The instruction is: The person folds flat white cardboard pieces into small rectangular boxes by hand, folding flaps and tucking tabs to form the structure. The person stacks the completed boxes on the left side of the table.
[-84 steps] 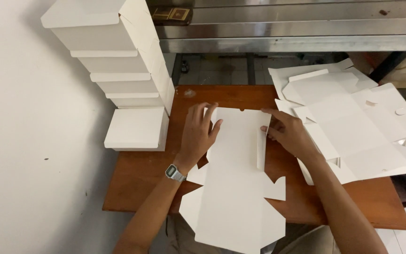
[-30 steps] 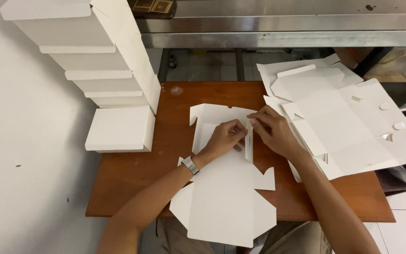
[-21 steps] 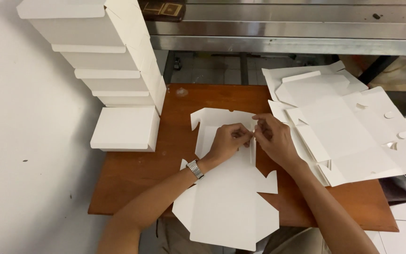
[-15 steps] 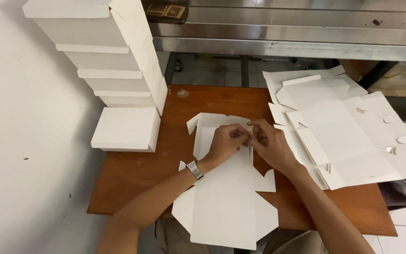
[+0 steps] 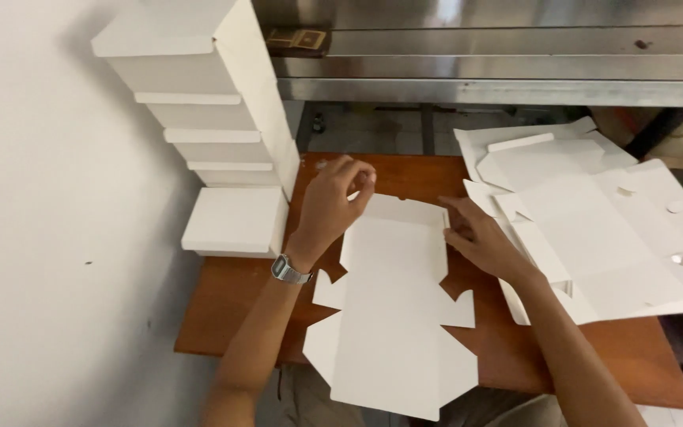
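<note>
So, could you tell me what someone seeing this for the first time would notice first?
The eye goes first to the flat white box blank spread over the middle of the brown table, with the left hand and right hand at its far end. Next comes the leaning stack of folded white boxes by the wall at left, then the pile of unfolded blanks at right.

The left hand (image 5: 330, 202) covers the far left corner of the flat card sheet (image 5: 393, 316), so its grip there cannot be made out, and the sheet's near end runs off the bottom edge. The stack of white boxes (image 5: 199, 103) is cut off at the top. The pile of flat sheets (image 5: 594, 229) hides the worktop (image 5: 223, 308) on the right.
</note>
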